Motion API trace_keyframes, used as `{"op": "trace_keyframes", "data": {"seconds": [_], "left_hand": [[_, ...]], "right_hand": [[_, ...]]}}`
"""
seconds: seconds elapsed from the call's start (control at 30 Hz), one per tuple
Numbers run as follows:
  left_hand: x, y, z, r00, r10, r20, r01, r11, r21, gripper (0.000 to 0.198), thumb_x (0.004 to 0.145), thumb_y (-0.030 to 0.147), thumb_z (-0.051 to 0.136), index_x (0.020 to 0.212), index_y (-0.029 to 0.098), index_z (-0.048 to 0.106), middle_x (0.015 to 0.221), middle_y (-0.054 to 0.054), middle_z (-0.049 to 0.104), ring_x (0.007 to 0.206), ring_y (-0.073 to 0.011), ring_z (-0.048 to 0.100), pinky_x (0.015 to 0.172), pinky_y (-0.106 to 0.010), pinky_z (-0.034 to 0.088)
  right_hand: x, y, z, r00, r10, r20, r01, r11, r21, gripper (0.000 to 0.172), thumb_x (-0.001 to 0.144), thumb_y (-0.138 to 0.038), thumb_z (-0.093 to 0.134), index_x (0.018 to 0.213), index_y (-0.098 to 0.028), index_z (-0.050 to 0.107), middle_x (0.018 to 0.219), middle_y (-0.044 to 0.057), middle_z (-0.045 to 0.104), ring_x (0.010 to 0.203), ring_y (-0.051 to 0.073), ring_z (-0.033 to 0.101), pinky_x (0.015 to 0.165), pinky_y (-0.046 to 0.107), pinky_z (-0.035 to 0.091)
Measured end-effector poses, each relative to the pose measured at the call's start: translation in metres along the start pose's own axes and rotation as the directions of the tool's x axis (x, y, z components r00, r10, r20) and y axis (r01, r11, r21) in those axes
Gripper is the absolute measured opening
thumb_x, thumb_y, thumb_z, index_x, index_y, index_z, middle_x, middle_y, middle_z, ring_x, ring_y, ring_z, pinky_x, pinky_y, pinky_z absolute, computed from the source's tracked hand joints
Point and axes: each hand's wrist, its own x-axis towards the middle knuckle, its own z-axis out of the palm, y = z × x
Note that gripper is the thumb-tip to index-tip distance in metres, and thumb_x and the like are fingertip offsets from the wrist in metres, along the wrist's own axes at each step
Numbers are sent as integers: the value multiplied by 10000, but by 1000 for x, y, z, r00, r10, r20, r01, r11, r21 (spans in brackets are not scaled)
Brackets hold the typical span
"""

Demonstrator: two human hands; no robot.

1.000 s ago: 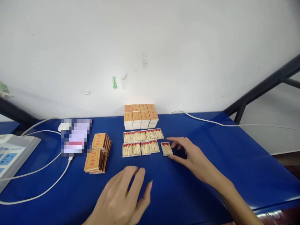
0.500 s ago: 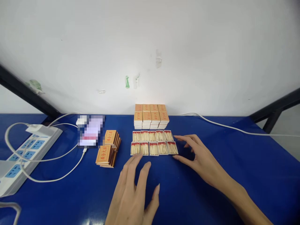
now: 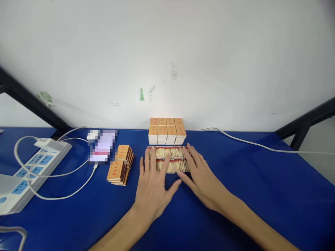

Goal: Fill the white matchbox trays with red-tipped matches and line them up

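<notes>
Two rows of open matchbox trays (image 3: 171, 166), filled with red-headed matches, lie on the blue table in front of me. Over their left end my left hand (image 3: 153, 184) is spread, fingers apart and fingertips on or just above the trays. Stretched across the right end is my right hand (image 3: 200, 174), its fingers extended and its thumb near the front edge. My fingers hide parts of the end trays. Right behind the trays stands a block of stacked orange matchboxes (image 3: 167, 131). Orange matchbox sleeves (image 3: 116, 170) are piled to the left of my left hand.
A white power strip (image 3: 39, 167) with looping white cables lies at the left. Near it is a blurred-out phone (image 3: 103, 146) with a cable plugged in. Another white cable (image 3: 248, 143) runs along the back right. Behind the table rises a white wall (image 3: 222, 69), with black metal bars at both sides.
My left hand has moved forward and spread over the left trays. My right hand has shifted left from beside the trays to over their right end.
</notes>
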Motion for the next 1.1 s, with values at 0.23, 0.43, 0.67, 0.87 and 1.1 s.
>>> {"op": "trace_keyframes", "data": {"seconds": [0.23,0.43,0.67,0.87,1.1], "left_hand": [[-1,-7,3,1000,1,29,0,1000,-30,872,1102,480,730,1834,273,306,1963,-166,-19,1790,-523,56,1350,-757,379],[-6,-10,0,999,4,52,-2,999,-44,849,1115,453,714,1835,273,302,1962,-173,-44,1789,-529,27,1336,-773,386],[-8,-10,-4,999,9,33,-7,998,-56,827,1119,452,707,1830,287,318,1964,-161,-8,1793,-518,52,1334,-790,380],[-17,3,-37,997,80,8,-79,993,-83,810,1113,430,712,1822,299,341,1950,-158,150,1790,-472,196,1345,-765,394],[-42,-10,-89,887,-98,-451,80,995,-60,625,990,87,823,1575,232,656,1661,-156,623,1467,-371,640,1229,-588,532]], "right_hand": [[-6,-15,10,997,26,78,-29,999,41,938,1196,-643,403,1851,-329,-190,1961,114,-43,1804,372,-8,1422,696,239],[-10,-29,16,993,76,92,-84,993,78,954,1191,-665,397,1826,-354,-242,1961,80,-123,1799,382,-76,1417,709,238],[-13,-32,18,994,77,71,-84,991,104,933,1194,-638,417,1840,-406,-214,1959,78,-143,1801,408,-42,1413,753,208],[-26,-33,2,982,162,-98,-146,978,146,735,1194,-599,426,1865,-423,182,1976,73,100,1809,423,108,1398,785,221],[-43,-35,3,827,425,-368,-349,901,257,460,1146,-625,508,1474,-365,698,1558,119,707,1494,405,603,1206,730,458]]}}
